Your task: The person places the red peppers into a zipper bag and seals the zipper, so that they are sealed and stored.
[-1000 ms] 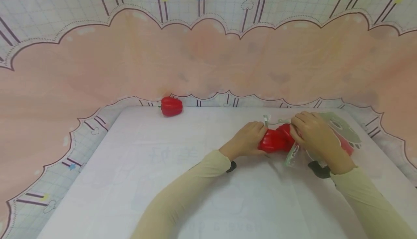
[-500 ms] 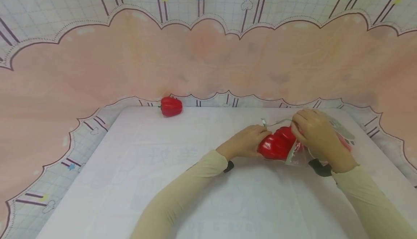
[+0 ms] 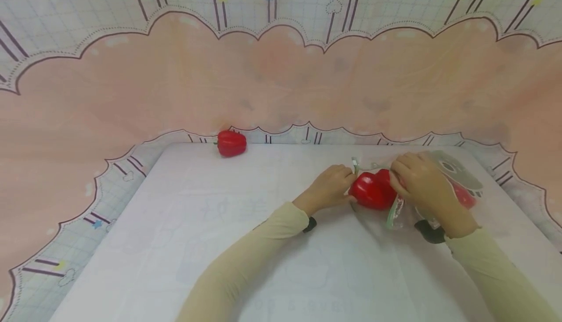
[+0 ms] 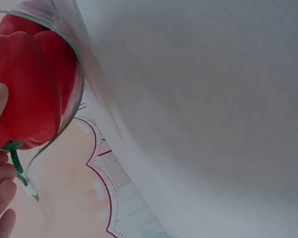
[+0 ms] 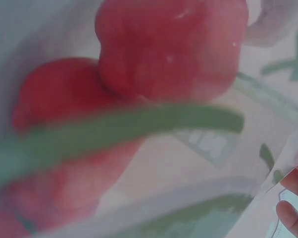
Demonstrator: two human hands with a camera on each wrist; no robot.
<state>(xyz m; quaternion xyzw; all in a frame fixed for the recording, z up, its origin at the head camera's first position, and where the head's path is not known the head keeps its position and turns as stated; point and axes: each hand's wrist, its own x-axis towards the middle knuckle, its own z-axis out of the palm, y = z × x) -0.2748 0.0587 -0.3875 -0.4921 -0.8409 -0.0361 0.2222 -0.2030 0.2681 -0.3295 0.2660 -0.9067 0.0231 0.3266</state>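
Near the right of the table, my left hand (image 3: 330,188) grips a red bell pepper (image 3: 373,192) by its stem end. In the left wrist view the pepper (image 4: 25,84) lies at the bag's mouth, its green stem pointing toward the fingers, with more red behind it. My right hand (image 3: 423,185) holds the rim of a clear printed zip bag (image 3: 461,168). Through its cloudy plastic, the right wrist view shows red peppers (image 5: 60,94), with fingers (image 5: 295,218) at the bag's edge. My right palm hides part of the bag.
Another red bell pepper (image 3: 231,144) lies on its side at the table's back edge, left of centre. A white cloth covers the table (image 3: 263,244). Behind it hangs a patterned peach curtain (image 3: 281,83).
The bell pepper in my left hand dips slightly, then rises and shifts a little right, against the bag's mouth. My right hand keeps its hold on the bag with small movements.
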